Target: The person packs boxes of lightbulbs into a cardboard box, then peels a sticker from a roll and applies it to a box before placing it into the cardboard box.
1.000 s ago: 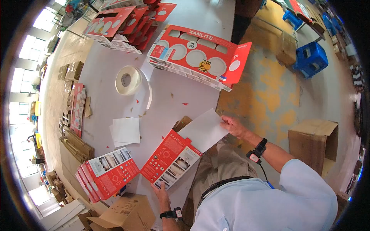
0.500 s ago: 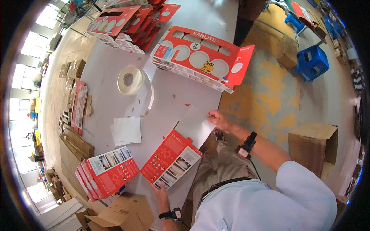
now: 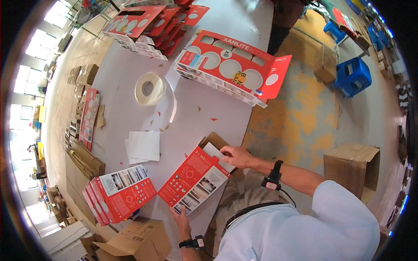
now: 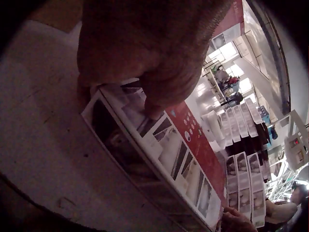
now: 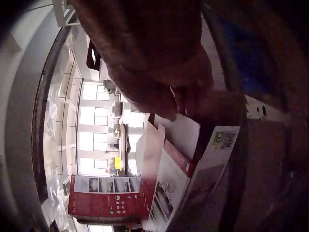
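Observation:
A red and white printed cardboard box (image 3: 188, 176) lies at the table's near edge, its end toward the right hand open with flaps out. My left hand (image 3: 181, 219) grips the box's lower corner, the thumb over the printed face in the left wrist view. At the open end, my right hand (image 3: 238, 157) pinches a white sheet (image 3: 213, 150), most of which is inside the box. The right wrist view shows the white sheet (image 5: 182, 131) under the curled fingers between the flaps.
Left of the box stand several similar filled boxes (image 3: 122, 193). White sheets (image 3: 144, 146) and a tape roll (image 3: 149, 89) lie on the table (image 3: 187, 117). Farther back are a large open red box (image 3: 230, 67) and stacked red cartons (image 3: 135, 21). An open brown carton (image 3: 139, 237) stands near the left arm.
The right hand has moved left and down toward the box, and the white sheet has slid from mostly outside to mostly inside. The left hand keeps its grip on the corner.

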A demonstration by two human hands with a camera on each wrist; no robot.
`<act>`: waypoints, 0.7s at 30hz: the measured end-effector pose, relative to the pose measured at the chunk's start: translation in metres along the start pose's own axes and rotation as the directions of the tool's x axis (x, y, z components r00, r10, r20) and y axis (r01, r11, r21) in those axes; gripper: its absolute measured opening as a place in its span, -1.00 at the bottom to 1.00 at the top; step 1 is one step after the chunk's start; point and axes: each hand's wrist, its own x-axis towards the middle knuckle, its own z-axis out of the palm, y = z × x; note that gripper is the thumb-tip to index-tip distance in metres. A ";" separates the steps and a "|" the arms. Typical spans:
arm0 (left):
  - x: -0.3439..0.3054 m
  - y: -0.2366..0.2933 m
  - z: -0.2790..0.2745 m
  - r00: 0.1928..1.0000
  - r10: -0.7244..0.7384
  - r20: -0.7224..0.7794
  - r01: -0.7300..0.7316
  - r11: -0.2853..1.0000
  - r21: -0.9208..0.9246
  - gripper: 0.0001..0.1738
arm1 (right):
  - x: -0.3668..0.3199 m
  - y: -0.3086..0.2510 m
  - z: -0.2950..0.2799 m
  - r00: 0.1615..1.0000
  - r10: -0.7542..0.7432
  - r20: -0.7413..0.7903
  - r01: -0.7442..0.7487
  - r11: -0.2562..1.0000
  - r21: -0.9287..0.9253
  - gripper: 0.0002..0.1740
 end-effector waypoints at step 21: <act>-0.007 0.012 0.010 0.999 0.014 -0.050 -0.021 0.991 -0.136 -0.17 | 0.027 0.008 0.029 0.967 0.129 0.219 -0.222 0.847 0.484 -0.76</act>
